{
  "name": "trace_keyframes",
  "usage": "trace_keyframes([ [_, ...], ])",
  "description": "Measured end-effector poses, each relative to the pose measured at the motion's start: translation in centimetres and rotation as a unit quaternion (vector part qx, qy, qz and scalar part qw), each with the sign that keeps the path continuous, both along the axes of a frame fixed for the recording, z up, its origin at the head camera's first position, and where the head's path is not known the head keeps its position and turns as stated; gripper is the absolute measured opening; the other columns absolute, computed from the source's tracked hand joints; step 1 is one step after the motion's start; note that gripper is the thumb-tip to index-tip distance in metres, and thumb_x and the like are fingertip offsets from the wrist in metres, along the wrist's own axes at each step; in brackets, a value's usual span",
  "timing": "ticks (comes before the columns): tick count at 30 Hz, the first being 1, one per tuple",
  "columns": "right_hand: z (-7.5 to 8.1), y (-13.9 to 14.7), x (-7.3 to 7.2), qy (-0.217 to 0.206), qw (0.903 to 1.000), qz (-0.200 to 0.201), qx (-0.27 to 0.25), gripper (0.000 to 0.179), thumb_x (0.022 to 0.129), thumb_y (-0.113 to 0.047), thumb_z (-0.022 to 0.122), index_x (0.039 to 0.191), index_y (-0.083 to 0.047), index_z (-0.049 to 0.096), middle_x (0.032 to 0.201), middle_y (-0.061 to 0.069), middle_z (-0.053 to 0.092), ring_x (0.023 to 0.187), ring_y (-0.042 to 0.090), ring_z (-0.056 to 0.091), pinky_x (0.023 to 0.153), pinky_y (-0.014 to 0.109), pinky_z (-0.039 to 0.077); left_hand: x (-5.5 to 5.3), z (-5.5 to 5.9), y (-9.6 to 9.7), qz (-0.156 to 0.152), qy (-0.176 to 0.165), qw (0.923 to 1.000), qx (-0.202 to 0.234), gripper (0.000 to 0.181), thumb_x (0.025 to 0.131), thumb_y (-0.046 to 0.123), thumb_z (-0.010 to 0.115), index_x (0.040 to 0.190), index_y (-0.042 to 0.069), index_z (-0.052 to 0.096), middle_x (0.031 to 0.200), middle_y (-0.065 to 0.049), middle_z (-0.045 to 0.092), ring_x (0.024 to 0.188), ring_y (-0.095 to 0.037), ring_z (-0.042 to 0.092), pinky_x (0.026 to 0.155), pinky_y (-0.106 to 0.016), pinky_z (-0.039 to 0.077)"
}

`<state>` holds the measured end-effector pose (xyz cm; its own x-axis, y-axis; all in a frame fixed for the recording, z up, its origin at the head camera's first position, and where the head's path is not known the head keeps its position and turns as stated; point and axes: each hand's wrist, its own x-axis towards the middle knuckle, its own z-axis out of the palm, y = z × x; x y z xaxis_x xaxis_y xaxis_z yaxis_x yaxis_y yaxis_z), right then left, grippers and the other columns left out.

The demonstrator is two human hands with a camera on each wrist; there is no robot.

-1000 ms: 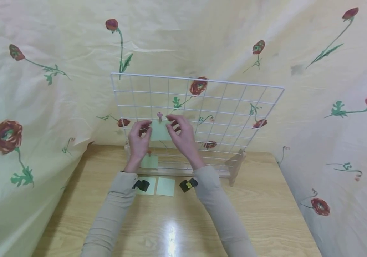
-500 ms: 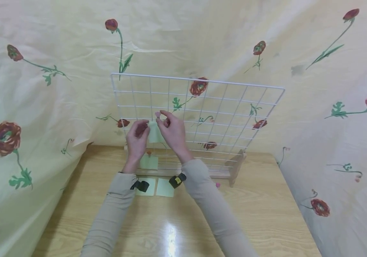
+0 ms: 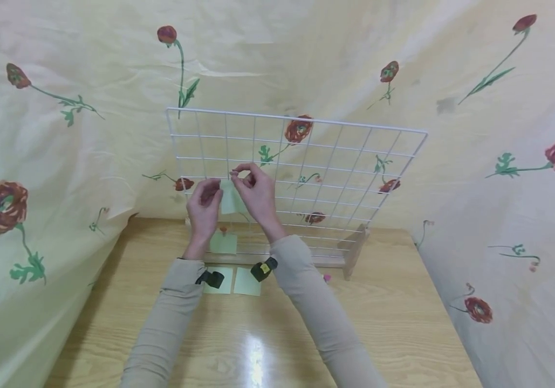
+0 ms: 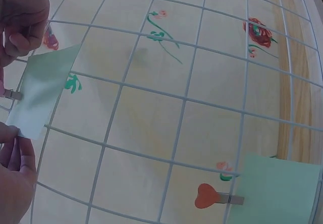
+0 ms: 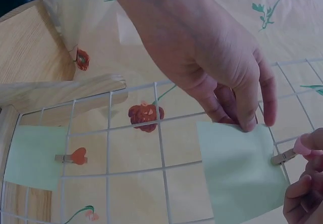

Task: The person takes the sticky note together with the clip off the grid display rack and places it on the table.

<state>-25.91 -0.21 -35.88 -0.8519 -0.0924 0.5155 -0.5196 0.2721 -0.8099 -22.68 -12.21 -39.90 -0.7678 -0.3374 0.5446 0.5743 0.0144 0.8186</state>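
Right sleeve [image 3: 321,307]: it lies more to the left than one second ago, so a small pink thing [image 3: 327,278] is now uncovered on the tabletop [image 3: 413,323].
Loose papers [image 3: 247,282]: two, side by side and flat, before the grid; they did not move.
Lower paper [image 3: 223,244]: hangs on the grid, held by the red clip [image 4: 206,196]; also unchanged.
Upper paper [image 5: 239,173]: it is at the grid, above the lower paper, between the two hands, and stands slightly more to the left than before.
Left hand [image 3: 203,210]: pinches the paper's left side, as earlier.
Right hand [image 3: 259,198]: this is the main change; it left the paper's right side and now pinches the head of the pink clip [image 5: 283,157].
Meaning: in my judgement, the work turned from holding the sheet to adjusting its fastening. Whether the clip also bites the wire, I cannot tell.
Grid [image 3: 297,119]: white wire, upright, in its place.
Cloth [image 3: 345,32]: flowered, behind everything.
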Motion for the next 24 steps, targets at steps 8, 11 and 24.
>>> trace_keyframes([
  [8, 0.32, -0.43, -0.07, -0.02, 0.9979, -0.047, 0.04, 0.023, 0.089, -0.009, 0.069, 0.109, 0.001, 0.069, 0.06, 0.0, 0.051, 0.051, 0.007, 0.041, 0.043, 0.018, 0.029, 0.09, 0.23, -0.11, 0.007, -0.008, 0.9999, -0.003, 0.023, 0.086, -0.018, 0.057, 0.109, -0.018, 0.058, 0.103, -0.036, 0.06, 0.09, -0.025, 0.061, 0.082, -0.021, 0.052],
  [11, 0.39, -0.56, -0.13, -0.023, 0.9976, -0.047, 0.044, 0.022, 0.091, -0.011, 0.067, 0.108, 0.001, 0.07, 0.058, 0.0, 0.051, 0.049, 0.007, 0.04, 0.042, 0.018, 0.027, 0.1, 0.25, -0.16, 0.01, -0.012, 0.9999, -0.004, 0.022, 0.086, -0.018, 0.058, 0.108, -0.018, 0.059, 0.103, -0.035, 0.061, 0.089, -0.021, 0.061, 0.081, -0.021, 0.052],
  [24, -0.13, -0.2, -0.19, 0.003, 0.9991, -0.003, 0.043, 0.009, 0.092, -0.004, 0.064, 0.099, -0.001, 0.066, 0.061, 0.0, 0.048, 0.051, 0.008, 0.039, 0.044, 0.019, 0.027, -0.1, 0.24, -0.15, 0.019, -0.015, 0.9997, -0.008, 0.021, 0.086, -0.017, 0.059, 0.107, -0.017, 0.061, 0.104, -0.034, 0.062, 0.089, -0.017, 0.062, 0.083, -0.021, 0.053],
])
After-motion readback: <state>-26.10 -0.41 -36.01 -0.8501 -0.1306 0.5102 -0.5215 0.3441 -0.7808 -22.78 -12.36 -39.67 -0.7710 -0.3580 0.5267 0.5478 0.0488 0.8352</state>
